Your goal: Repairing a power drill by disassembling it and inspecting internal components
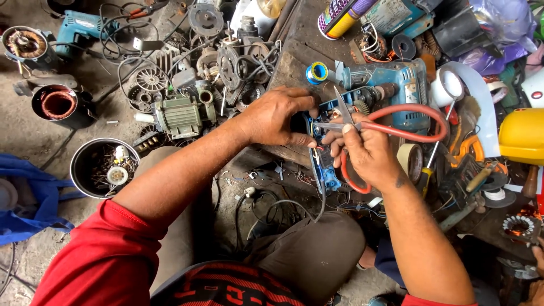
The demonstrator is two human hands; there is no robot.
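Observation:
My left hand (277,116) grips the blue body of an opened power drill (391,90) lying on the dark workbench (300,48). My right hand (365,150) holds red-handled scissors (396,122), blades open and pointing up-left into the drill's wiring by the handle. A grey cord (294,204) hangs from the drill towards my lap. My fingers hide the wires being worked on.
Several motor parts and a green motor (181,116) lie on the floor at left, with a copper stator (56,105) and a pot of scraps (105,167). Tape rolls (411,161), a yellow helmet (521,136), a screwdriver and clutter crowd the bench at right.

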